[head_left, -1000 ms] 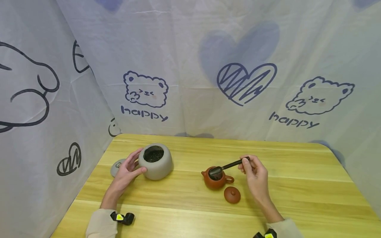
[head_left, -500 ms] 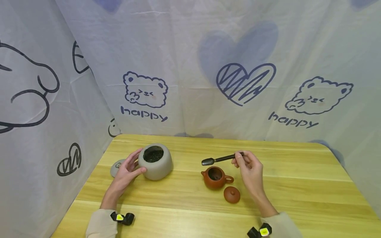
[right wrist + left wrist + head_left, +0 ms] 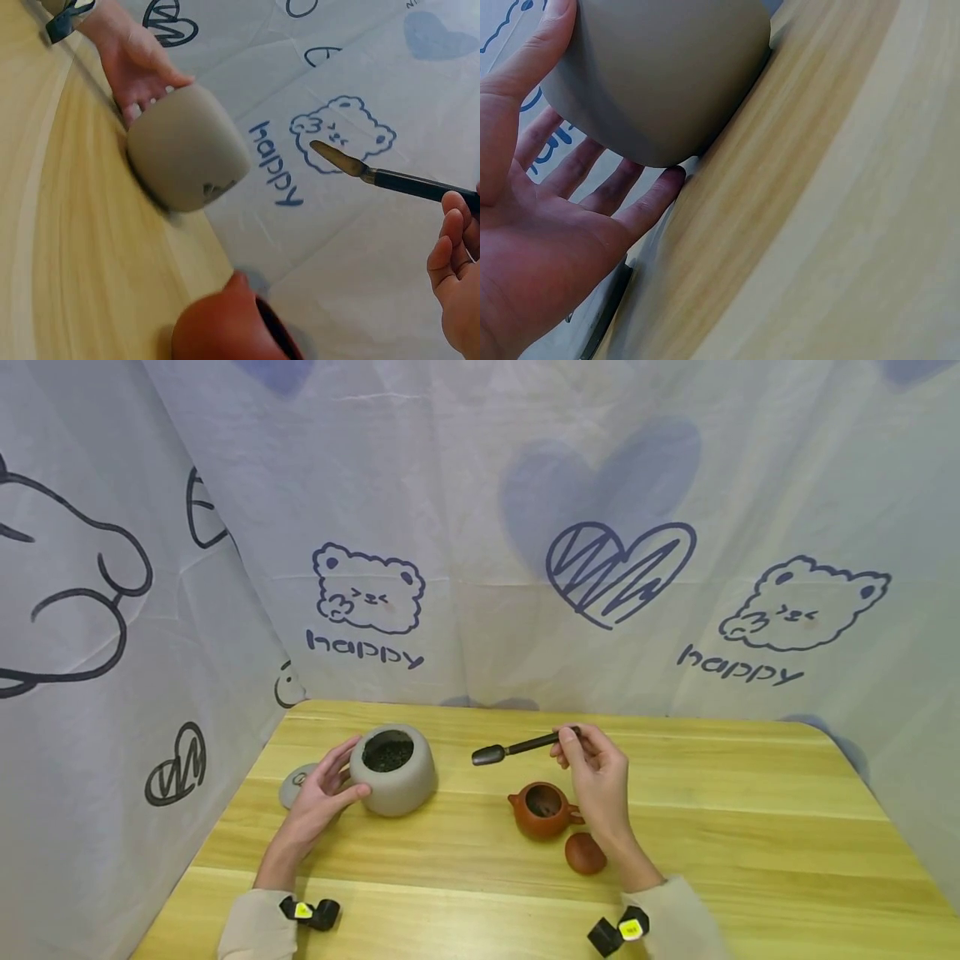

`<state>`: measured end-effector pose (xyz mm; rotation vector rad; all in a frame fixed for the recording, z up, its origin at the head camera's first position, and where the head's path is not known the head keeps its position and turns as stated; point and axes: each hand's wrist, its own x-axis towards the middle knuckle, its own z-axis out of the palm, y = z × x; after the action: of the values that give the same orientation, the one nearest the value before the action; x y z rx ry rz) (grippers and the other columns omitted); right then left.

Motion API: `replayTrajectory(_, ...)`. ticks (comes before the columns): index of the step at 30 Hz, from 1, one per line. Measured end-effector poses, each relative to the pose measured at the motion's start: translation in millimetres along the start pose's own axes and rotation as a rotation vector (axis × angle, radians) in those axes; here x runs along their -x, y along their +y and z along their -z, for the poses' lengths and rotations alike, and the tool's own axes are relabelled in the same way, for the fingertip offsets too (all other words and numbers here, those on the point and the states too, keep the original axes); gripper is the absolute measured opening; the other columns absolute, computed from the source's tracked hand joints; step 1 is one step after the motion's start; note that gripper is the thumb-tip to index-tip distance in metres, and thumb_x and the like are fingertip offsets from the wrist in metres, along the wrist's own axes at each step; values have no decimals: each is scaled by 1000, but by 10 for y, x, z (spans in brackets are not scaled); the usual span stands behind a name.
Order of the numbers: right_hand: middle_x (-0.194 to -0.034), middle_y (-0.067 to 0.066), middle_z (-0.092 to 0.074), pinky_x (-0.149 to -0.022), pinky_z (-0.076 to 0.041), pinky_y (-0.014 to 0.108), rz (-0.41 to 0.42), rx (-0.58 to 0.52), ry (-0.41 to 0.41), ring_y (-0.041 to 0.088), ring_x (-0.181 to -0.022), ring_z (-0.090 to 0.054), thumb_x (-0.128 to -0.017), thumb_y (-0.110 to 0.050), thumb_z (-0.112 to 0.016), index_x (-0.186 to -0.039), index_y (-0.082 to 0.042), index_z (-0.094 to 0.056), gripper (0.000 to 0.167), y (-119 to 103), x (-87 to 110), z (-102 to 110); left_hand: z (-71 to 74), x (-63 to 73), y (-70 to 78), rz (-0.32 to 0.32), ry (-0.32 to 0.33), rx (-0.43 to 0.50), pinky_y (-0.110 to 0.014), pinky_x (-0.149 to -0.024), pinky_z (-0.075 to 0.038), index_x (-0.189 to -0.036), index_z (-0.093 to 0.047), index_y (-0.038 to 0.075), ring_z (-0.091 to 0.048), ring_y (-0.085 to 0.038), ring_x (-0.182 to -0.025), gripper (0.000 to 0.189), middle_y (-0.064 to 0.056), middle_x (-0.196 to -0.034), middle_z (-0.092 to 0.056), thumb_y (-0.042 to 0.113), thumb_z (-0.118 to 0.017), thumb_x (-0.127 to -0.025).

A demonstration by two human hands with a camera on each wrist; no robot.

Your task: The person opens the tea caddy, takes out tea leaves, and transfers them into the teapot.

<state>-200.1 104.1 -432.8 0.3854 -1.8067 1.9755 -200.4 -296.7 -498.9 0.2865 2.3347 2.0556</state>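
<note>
My left hand [image 3: 324, 789] holds the side of a round grey tea jar [image 3: 401, 793], thumb at the near side and fingers spread round the far left. Dark loose tea leaves [image 3: 388, 755] show through the jar's open mouth. With the fingertips of my right hand [image 3: 600, 777] I pinch the dark handle of a tea scoop [image 3: 489, 755]. Its bowl points left, in the air between the jar and a small red-brown clay teapot [image 3: 542, 814]. The teapot stands uncovered with some dark leaves inside, and my right hand partly covers its handle. In the right wrist view the scoop's bowl [image 3: 337, 159] looks bare.
The teapot's lid [image 3: 585, 853] lies on the wooden table [image 3: 450, 877] in front of the pot, close by my right wrist. A grey jar lid [image 3: 294, 787] lies behind my left hand. A printed cloth [image 3: 480, 635] hangs along the table's back edge.
My right hand has lifted the scoop out of the teapot's mouth and carried it up and left toward the jar. The left hand and the jar have stayed in place.
</note>
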Motion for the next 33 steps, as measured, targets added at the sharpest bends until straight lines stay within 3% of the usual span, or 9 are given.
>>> replayTrajectory(14,-87,22,-68,-67,-55,22,28,-22,-77,17,-75,-64,-107,-14,-57,-110,5,-69,22,30,-148,-421,-11,2,-3,-6,3,-3,-16,-108,-40,-162,-31,17,-29,-35,-150,78,-10,-167,-29,5,-72,-97)
replayTrajectory(22,-88,17,-70,-69,-56,22,14,1,-118,18,-77,-64,-107,-17,-58,-114,0,-69,21,33,-191,-669,-5,8,1,-2,12,-3,-17,-109,-40,-162,-33,18,-32,-33,-149,78,-9,-166,-30,6,-73,-96)
replayTrajectory(29,-91,20,-72,-69,-56,21,7,30,-158,17,-78,-66,-106,-14,-57,-115,6,-69,24,47,-205,-916,-12,7,-2,-3,9,2,-17,-110,-40,-162,-32,17,-33,-31,-149,78,-10,-166,-30,5,-73,-96)
replayTrajectory(33,-90,15,-74,-70,-58,22,6,62,-175,20,-79,-69,-106,-18,-59,-111,1,-71,24,83,-215,-1020,-16,7,16,2,6,3,-17,-109,-40,-162,-32,17,-33,-29,-149,78,-9,-166,-30,6,-73,-96)
